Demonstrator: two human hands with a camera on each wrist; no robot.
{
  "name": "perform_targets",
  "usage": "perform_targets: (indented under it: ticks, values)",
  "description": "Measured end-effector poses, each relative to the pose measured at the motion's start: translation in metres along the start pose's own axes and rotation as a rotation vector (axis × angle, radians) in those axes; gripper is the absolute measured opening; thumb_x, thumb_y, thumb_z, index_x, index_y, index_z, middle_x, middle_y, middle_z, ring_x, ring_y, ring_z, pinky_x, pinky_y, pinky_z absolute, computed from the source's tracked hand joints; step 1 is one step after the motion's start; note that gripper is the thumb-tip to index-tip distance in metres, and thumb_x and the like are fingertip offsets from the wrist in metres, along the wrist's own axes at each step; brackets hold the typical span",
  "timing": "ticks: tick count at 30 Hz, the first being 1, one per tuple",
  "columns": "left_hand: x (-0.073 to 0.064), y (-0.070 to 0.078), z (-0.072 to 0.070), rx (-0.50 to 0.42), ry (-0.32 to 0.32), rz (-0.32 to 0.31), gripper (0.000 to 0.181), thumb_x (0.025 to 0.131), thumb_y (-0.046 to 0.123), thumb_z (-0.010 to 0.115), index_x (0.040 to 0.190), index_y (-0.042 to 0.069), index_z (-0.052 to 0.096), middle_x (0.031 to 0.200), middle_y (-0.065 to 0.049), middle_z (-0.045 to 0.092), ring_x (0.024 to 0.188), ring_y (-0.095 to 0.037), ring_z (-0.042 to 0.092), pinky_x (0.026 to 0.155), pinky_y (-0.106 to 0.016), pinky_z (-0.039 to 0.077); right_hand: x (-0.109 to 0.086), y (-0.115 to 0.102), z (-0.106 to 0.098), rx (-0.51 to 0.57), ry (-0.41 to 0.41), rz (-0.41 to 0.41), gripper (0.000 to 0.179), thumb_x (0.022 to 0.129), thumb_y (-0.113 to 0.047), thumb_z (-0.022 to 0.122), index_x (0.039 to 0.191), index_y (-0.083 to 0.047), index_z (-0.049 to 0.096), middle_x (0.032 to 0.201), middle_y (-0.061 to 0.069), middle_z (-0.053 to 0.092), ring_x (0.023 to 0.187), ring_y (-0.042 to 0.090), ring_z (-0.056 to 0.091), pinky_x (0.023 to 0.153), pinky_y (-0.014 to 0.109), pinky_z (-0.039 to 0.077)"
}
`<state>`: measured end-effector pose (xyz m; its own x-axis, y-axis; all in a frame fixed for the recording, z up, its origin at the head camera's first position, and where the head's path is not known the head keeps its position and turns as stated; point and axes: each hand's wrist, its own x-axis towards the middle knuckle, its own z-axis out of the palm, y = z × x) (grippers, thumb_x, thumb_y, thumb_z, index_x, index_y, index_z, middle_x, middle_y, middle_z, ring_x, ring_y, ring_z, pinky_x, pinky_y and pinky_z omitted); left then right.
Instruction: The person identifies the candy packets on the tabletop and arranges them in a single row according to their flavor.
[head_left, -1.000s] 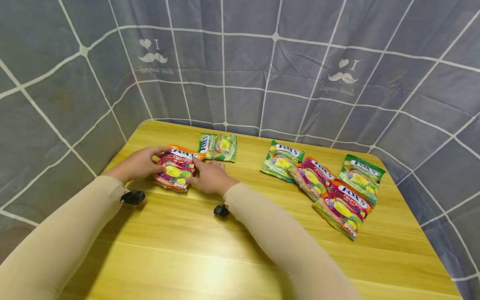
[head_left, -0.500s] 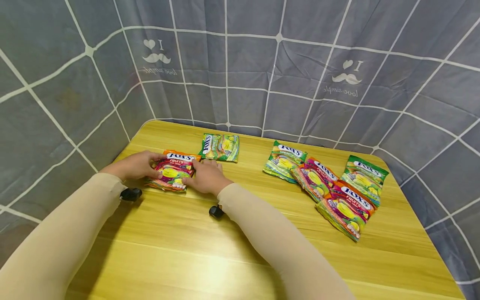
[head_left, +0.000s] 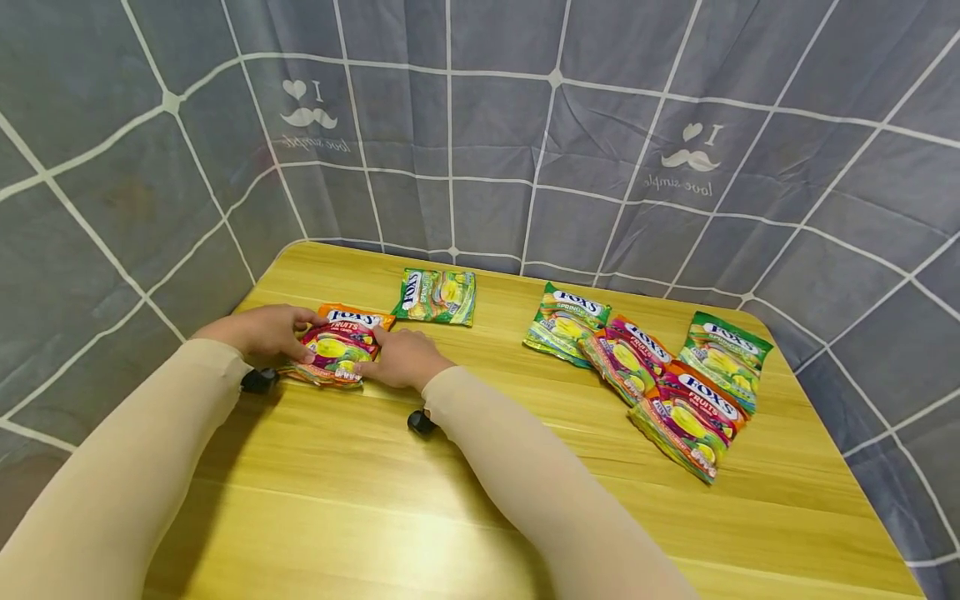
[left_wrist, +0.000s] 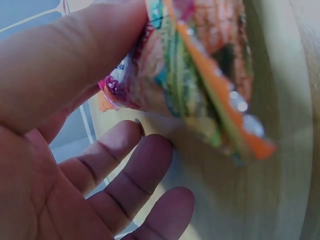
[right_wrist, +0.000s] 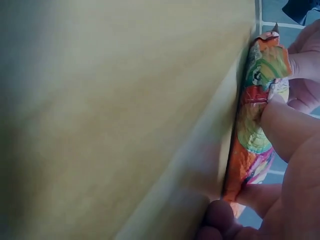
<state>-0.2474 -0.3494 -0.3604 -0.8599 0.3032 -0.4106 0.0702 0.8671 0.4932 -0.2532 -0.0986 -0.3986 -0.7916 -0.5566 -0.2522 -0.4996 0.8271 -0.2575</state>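
Note:
A purple-and-orange bag of Fox's Fruits candy point(head_left: 333, 343) lies on the left part of the wooden table, its printed face up. My left hand point(head_left: 268, 332) grips its left side; in the left wrist view the thumb point(left_wrist: 70, 55) lies across the bag, while several other fingers curve free below it. My right hand point(head_left: 408, 358) holds the opposite side between thumb and fingers, and in the right wrist view the bag point(right_wrist: 255, 120) stands out as a thin edge along the tabletop. A green Fox's candy bag point(head_left: 437, 297) lies just behind, turned sideways.
On the right of the table point(head_left: 480, 467) lie two more green candy bags point(head_left: 566, 323) point(head_left: 726, 360) and two purple-orange ones point(head_left: 626, 357) point(head_left: 690, 419), some overlapping. A grey curtain point(head_left: 495, 125) with white grid lines encloses the back and sides.
Both hands have moved the purple-and-orange candy bag a little left and nearer to me, away from the green bag behind it. The bags on the right have stayed put.

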Motion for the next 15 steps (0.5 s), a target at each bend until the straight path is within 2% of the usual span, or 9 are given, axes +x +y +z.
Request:
perform_targets:
  ticks: [9, 15]
  values:
    - [0.0010, -0.0042, 0.0035, -0.104, -0.018, -0.014, 0.079, 0.090, 0.019, 0.085, 0.153, -0.008, 0.044, 0.151, -0.051, 0.034, 0.142, -0.065, 0.035, 0.120, -0.070, 0.033, -0.0031, -0.0034, 0.0004, 0.006, -0.003, 0.028, 0.087, 0.100, -0.071, 0.053, 0.169, -0.024, 0.028, 0.158, 0.007, 0.055, 0.149, 0.028, 0.049, 0.121, 0.042, 0.042]
    - [0.0035, -0.0059, 0.0043, -0.091, -0.011, -0.012, 0.080, 0.090, 0.020, 0.085, 0.153, -0.007, 0.044, 0.151, -0.051, 0.034, 0.142, -0.066, 0.034, 0.119, -0.070, 0.033, -0.0037, -0.0026, 0.0020, -0.011, 0.011, 0.027, 0.088, 0.099, -0.072, 0.052, 0.169, -0.024, 0.028, 0.155, 0.006, 0.058, 0.145, 0.026, 0.052, 0.116, 0.042, 0.046]
